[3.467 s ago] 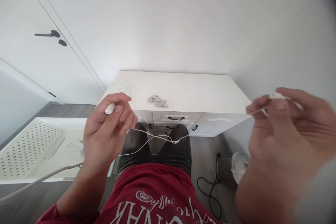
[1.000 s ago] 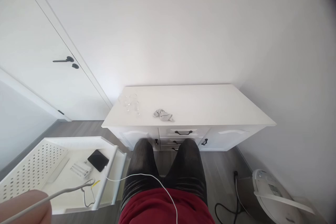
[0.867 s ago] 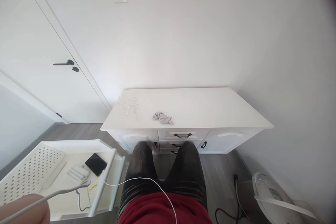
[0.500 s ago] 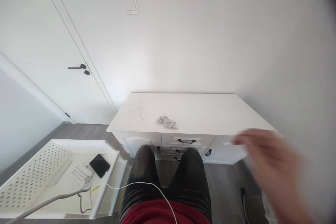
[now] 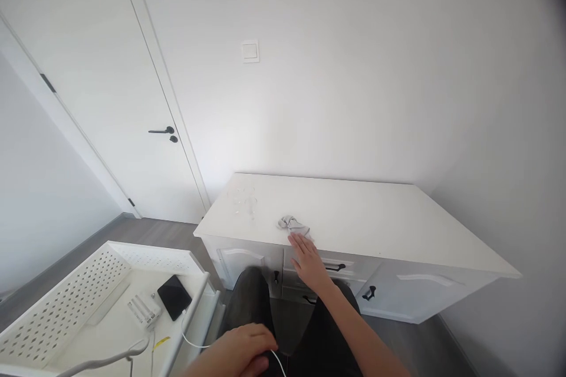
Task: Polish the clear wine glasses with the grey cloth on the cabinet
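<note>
A crumpled light grey cloth point(image 5: 292, 224) lies near the front edge of the white cabinet top point(image 5: 354, 212). My right hand point(image 5: 308, 262) reaches over that edge, fingers stretched out, with the fingertips at the near side of the cloth. The fingers are not closed around it. Low over my lap is my left hand point(image 5: 241, 349), its fingers loosely bent and the thumb a little apart. A white cable point(image 5: 194, 344) runs behind this hand and comes out on its right; I see no grip on it. Several clear glasses point(image 5: 250, 203) stand at the cabinet top's left end.
At the lower left is a white cart point(image 5: 154, 249) with perforated sides, holding a black tablet point(image 5: 174, 297), a white box point(image 5: 144, 309) and a grey curved arm point(image 5: 104, 361). Black handles point(image 5: 335, 267) stick out from the cabinet front. A white door point(image 5: 101, 100) stands closed at left.
My right hand has swung from the right side to the cloth. My left hand has come into view over my lap. The view has shifted, and the cloth still lies near the front edge.
</note>
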`<state>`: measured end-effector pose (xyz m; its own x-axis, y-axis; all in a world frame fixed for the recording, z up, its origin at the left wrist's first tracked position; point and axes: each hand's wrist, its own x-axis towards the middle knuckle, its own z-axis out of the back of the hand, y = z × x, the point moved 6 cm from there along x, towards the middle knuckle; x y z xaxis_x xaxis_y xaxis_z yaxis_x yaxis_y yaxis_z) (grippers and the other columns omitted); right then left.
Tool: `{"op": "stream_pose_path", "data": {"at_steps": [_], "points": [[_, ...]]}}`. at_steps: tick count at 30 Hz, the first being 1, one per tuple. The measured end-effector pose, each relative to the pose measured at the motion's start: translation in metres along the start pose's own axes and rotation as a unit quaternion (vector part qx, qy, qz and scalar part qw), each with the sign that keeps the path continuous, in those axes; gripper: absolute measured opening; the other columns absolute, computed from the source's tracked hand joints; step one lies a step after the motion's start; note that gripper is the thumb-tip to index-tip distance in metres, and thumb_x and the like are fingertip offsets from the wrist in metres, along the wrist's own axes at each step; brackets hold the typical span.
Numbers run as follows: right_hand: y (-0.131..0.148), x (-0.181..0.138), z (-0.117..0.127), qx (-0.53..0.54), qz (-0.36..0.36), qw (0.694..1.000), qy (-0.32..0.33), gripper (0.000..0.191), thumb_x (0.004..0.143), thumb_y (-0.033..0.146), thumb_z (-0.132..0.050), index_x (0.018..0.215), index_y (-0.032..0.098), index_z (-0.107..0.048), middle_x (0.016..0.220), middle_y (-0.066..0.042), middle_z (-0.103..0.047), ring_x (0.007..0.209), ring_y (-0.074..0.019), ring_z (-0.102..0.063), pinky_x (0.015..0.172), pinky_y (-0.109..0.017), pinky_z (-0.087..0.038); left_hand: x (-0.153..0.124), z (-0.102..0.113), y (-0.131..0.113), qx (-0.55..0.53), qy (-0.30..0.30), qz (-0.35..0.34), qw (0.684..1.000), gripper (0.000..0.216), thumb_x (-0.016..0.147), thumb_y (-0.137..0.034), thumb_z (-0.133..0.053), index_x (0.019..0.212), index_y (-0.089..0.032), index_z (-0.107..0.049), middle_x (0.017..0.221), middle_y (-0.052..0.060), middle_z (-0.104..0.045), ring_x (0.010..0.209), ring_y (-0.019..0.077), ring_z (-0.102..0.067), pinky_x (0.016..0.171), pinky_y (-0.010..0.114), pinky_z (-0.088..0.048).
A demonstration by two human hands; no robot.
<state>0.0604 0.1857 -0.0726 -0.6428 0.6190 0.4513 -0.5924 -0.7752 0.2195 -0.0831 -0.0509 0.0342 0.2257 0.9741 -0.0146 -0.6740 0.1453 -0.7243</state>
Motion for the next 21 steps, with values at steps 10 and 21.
{"op": "stream_pose_path", "data": {"at_steps": [10, 21], "points": [[-0.057, -0.012, 0.016, -0.117, -0.135, 0.984, 0.004, 0.034, 0.099, 0.023, -0.051, 0.129, 0.022, -0.069, 0.122, -0.015, -0.066, 0.114, -0.0329, -0.056, 0.091, -0.044, -0.045, 0.047, -0.006, 0.048, -0.037, -0.197, 0.069, 0.977, 0.027, 0.106, -0.036, -0.043, 0.100, -0.029, -0.068, 0.105, 0.005, -0.072, 0.099, 0.0235, -0.069, 0.089, 0.039, -0.055], [-0.116, -0.119, 0.087, 0.180, -0.335, 0.904, -0.198, 0.026, 0.092, 0.039, -0.052, 0.107, 0.020, -0.060, 0.094, -0.011, -0.067, 0.081, -0.0264, -0.063, 0.070, -0.037, -0.050, 0.045, 0.006, 0.126, -0.006, -0.360, 0.172, 0.917, 0.019, 0.100, -0.035, -0.050, 0.104, -0.028, -0.067, 0.108, 0.008, -0.072, 0.103, 0.0268, -0.069, 0.090, 0.044, -0.057]]}}
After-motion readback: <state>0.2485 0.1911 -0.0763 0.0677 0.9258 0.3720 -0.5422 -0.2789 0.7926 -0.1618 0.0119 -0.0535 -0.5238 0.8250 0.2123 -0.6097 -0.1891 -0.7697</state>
